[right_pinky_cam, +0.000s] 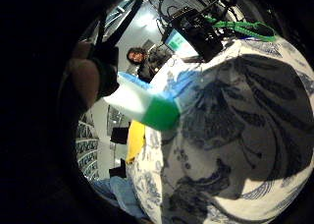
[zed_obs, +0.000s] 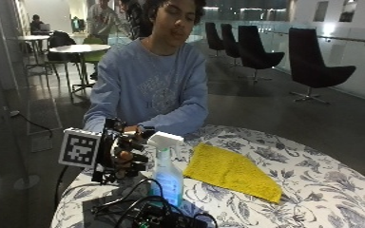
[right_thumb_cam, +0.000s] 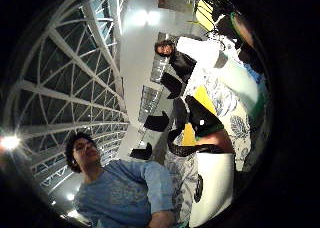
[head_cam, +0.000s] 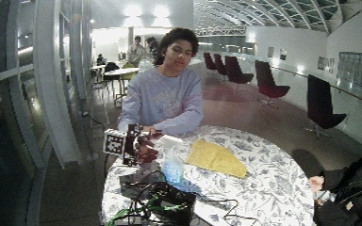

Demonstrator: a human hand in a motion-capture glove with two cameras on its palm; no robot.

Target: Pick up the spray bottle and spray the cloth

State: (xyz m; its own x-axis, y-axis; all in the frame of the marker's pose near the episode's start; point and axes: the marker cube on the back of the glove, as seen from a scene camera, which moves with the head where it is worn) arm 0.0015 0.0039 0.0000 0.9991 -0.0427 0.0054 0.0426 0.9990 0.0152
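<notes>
Yellow cloth [zed_obs: 232,172] lies flat on the patterned table [zed_obs: 309,190], just beside the spray bottle [zed_obs: 167,171] and apart from it; nothing on it shows whether any spray has landed; the bottle stands upright on the table near the person's edge, its white head pointing toward the gloved right hand [zed_obs: 124,154]; that hand hovers close beside the trigger head, fingers curled inward, but whether they touch or clasp the bottle I cannot tell from the outside views; the little finger side palm view shows the nozzle [right_pinky_cam: 147,106] close to the palm; by my reading the pick-up is barely under way, and lifting, aiming at the cloth and squeezing all remain
</notes>
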